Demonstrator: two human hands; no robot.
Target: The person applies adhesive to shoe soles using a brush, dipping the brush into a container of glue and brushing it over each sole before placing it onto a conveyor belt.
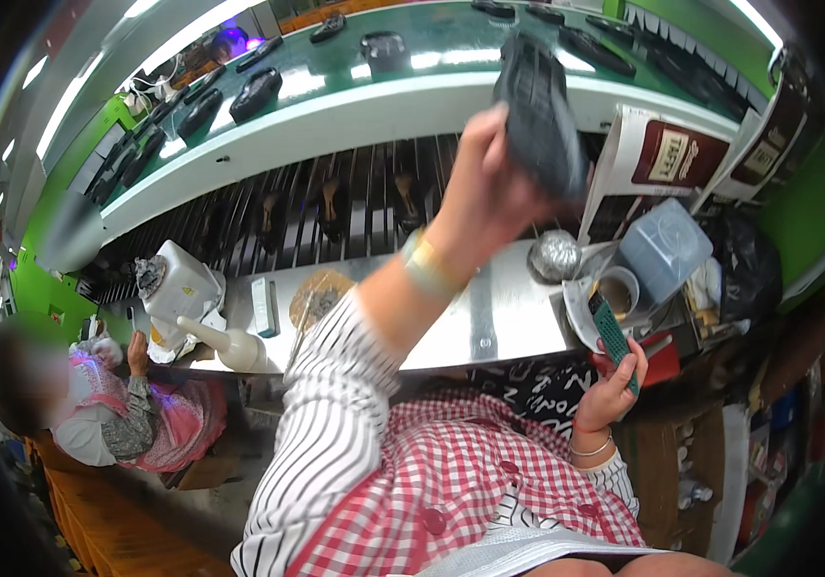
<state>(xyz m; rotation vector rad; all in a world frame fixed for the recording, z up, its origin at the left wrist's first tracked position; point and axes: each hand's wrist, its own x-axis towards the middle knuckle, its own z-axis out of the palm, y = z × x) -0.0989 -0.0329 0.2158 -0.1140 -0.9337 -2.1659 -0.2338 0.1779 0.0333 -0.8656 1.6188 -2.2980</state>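
Note:
My left hand (494,192) is raised over the bench, its fingers closed on a black shoe sole (534,106). The sole is blurred by motion and tilts upright in front of the upper belt's pale edge. Lower down on the right, my right hand (612,387) grips a narrow green brush-like strip (614,337) dotted with rows of small holes. Beyond that strip stands a cup (616,288) beside a white dish. Several more black soles, one of them at the near left (255,94), lie spaced out on the green belt (326,82).
A metal-topped bench (518,327) holds a white squeeze bottle (229,346), a white canister (181,284), a foil ball (555,255) and a clear plastic tub (664,238). Metal rods (364,197) form a rack behind it. A co-worker in a pink apron (177,423) sits at the left.

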